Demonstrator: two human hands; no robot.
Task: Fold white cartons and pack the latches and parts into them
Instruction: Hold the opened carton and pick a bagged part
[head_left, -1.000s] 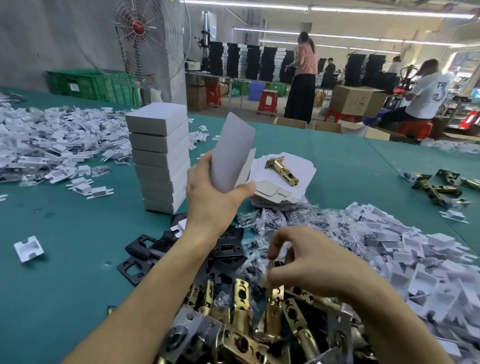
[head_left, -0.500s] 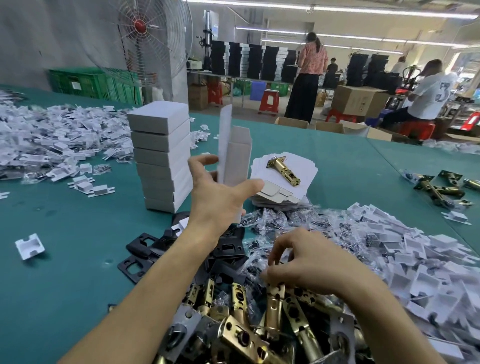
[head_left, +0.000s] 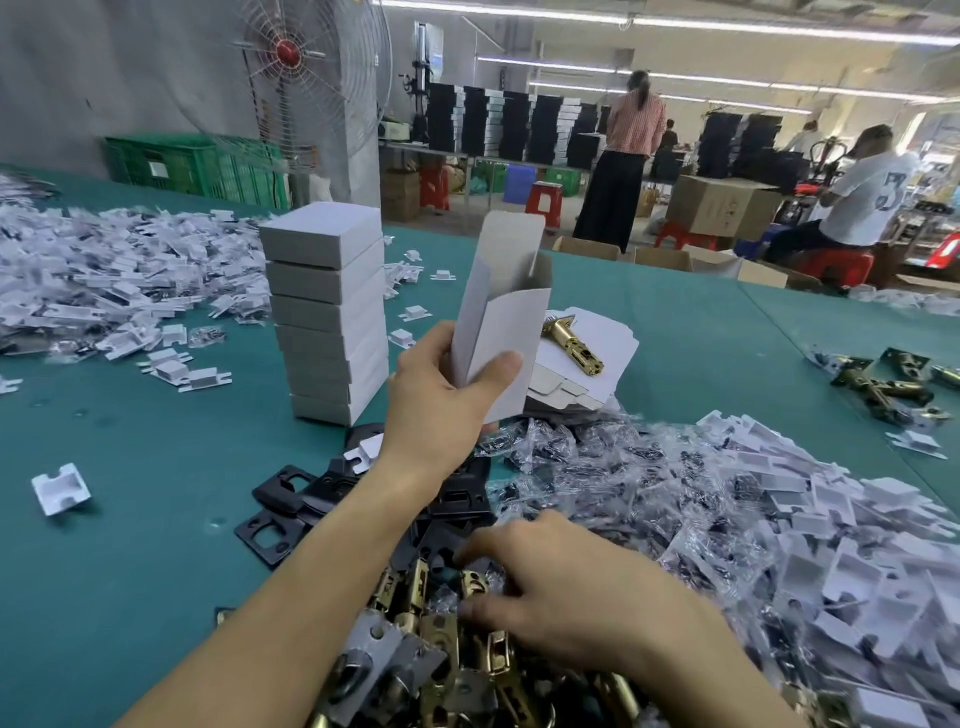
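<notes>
A fair bit is done already: a stack of closed cartons (head_left: 327, 312), several high, stands on the green table (head_left: 130, 519), and everything else is easiest placed from it. Just right of the stack and a little nearer the worker, the left hand (head_left: 441, 395) is clamped on a white carton (head_left: 506, 322), thumb across its front and fingers behind. The carton is held upright in the air, folded into a sleeve, its top mouth open and the tuck flap standing up. As far as I can see, nothing is inside it yet.

Well in front of the stack, close to the worker's body, the right hand (head_left: 571, 608) is down on the heap of brass latches (head_left: 441, 649), fingers bent and blurred. I cannot tell whether they have closed on a latch or are only feeling for one. Between that heap and the stack lie black plates (head_left: 291, 514). Right of the stack, past the held carton, sit flat carton blanks (head_left: 597, 353) with a single latch (head_left: 571, 345) resting on top. Further right and nearer spread the bagged parts (head_left: 597, 467) and white inserts (head_left: 831, 545).

To my eye this carton is formed but unfilled, so it wants a latch and its parts, then the flap tucked shut and a place on the stack. With heaps that size left, the job as a whole looks far from finished
</notes>
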